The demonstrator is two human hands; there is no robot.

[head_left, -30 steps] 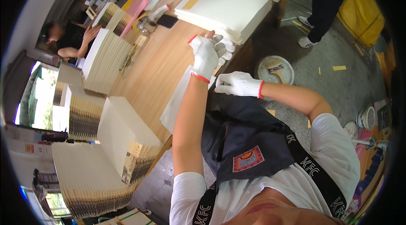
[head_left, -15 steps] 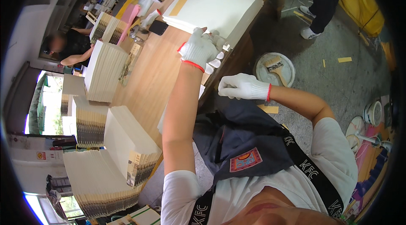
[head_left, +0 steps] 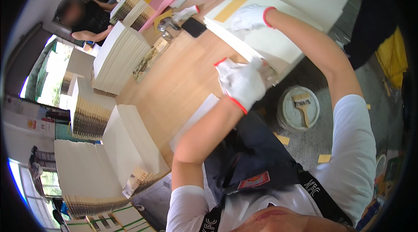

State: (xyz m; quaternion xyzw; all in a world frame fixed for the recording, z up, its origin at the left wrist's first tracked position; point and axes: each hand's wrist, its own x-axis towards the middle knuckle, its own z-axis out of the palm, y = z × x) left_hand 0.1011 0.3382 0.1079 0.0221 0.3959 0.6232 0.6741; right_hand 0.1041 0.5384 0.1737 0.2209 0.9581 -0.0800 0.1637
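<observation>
My right hand (head_left: 249,16) lies flat on top of the paper stack (head_left: 278,36), fingers spread, no grip closed on anything. My left hand (head_left: 242,84) sits at the near edge of that same stack, fingers curled loosely against the sheets (whether the grip has pinched one, I can't tell). The stack rests on the wooden bench (head_left: 174,84). A black phone (head_left: 194,27) lies just left of the stack. Below its near edge, a bucket (head_left: 298,108) with a brush (head_left: 303,106) stands on the floor.
</observation>
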